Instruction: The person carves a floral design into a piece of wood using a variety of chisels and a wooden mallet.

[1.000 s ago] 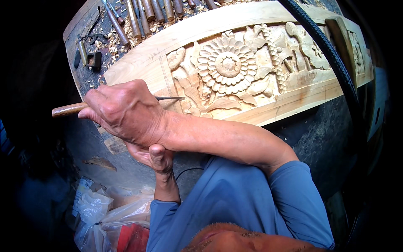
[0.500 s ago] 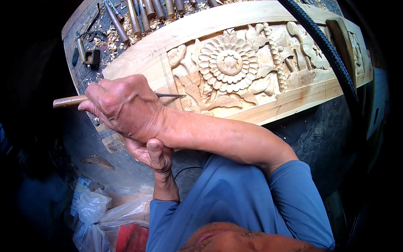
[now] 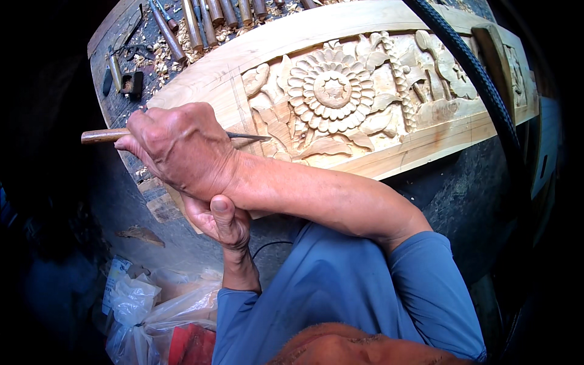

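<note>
My right hand point(image 3: 176, 149) reaches across from the right and is closed around a chisel point(image 3: 106, 135) with a wooden handle. The chisel's thin steel tip point(image 3: 258, 137) touches the left part of a pale carved wooden panel point(image 3: 207, 76), at a leaf beside the big carved flower point(image 3: 331, 90). My left hand point(image 3: 216, 219) comes up from below and sits under the right wrist, with its thumb pressed against that wrist. Its fingers are hidden beneath the right hand.
Several wooden-handled chisels point(image 3: 201, 21) and wood chips point(image 3: 159, 58) lie on the dark bench point(image 3: 115, 45) behind the panel. A black cable point(image 3: 480, 79) crosses the panel's right end. Plastic bags point(image 3: 143, 304) lie on the floor at lower left.
The right hand and chisel have shifted only slightly along the panel's left carving. The left hand stays under the wrist.
</note>
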`<state>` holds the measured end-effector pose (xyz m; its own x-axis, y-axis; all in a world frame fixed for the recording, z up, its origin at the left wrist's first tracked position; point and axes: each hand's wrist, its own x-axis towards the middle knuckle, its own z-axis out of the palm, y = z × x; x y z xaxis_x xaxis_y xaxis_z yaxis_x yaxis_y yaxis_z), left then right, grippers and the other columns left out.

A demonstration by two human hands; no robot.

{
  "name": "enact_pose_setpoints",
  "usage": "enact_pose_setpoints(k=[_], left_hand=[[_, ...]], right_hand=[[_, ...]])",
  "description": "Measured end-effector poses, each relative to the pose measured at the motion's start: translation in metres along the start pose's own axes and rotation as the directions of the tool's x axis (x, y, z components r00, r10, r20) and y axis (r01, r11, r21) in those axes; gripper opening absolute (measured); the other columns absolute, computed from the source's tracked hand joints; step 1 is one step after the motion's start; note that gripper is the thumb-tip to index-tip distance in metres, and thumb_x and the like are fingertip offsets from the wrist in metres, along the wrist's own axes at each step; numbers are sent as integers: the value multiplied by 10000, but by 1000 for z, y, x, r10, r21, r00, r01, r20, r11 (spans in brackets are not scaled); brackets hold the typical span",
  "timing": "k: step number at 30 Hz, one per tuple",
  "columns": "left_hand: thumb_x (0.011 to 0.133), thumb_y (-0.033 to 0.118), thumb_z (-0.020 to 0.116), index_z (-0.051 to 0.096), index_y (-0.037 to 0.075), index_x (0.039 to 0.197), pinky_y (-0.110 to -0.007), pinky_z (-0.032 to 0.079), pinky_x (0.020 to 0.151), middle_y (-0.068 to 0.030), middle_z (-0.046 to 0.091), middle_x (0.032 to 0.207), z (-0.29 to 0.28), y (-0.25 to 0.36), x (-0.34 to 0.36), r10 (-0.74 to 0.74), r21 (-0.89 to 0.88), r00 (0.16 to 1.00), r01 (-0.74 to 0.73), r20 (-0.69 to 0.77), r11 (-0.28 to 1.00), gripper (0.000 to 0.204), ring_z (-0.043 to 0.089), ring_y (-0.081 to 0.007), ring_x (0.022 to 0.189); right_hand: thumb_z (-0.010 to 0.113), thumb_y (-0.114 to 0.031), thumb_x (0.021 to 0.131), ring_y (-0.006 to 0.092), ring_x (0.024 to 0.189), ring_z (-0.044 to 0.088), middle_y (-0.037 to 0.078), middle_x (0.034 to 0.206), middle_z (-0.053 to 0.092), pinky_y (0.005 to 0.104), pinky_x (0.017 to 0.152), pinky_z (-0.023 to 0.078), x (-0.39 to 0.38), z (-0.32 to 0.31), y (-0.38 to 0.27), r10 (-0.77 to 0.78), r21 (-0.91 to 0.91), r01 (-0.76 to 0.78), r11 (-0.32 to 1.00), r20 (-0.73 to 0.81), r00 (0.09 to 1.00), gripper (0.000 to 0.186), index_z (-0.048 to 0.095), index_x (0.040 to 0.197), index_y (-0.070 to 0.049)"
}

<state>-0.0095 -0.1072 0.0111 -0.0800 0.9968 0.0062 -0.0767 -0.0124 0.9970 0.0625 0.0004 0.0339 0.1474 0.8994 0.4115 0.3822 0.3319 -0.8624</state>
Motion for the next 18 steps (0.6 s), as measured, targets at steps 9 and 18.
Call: enact_pose_setpoints(k=[9, 18], left_hand=[[959, 493, 727, 246, -159, 1590, -489, 405, 1206, -284, 470, 1545, 5, 0, 3, -12, 9, 1000, 12, -18, 1000, 1027, 542, -385, 1395], [973, 558, 666, 253, -151, 1593, -459, 384, 1202, -267, 456, 1558, 12, 5, 6, -21, 80, 1000, 22, -10, 997, 1028, 511, -353, 1417]], right_hand=[[741, -295, 981, 309, 618, 701, 117, 701, 663, 400, 523, 535, 0, 3, 4, 43, -2, -43, 999, 6, 999, 313, 592, 839, -59], [737, -277, 987, 324, 606, 689, 132, 692, 654, 421, 536, 531, 3, 3, 6, 87, 33, -86, 996, -20, 996, 316, 594, 818, -51]])
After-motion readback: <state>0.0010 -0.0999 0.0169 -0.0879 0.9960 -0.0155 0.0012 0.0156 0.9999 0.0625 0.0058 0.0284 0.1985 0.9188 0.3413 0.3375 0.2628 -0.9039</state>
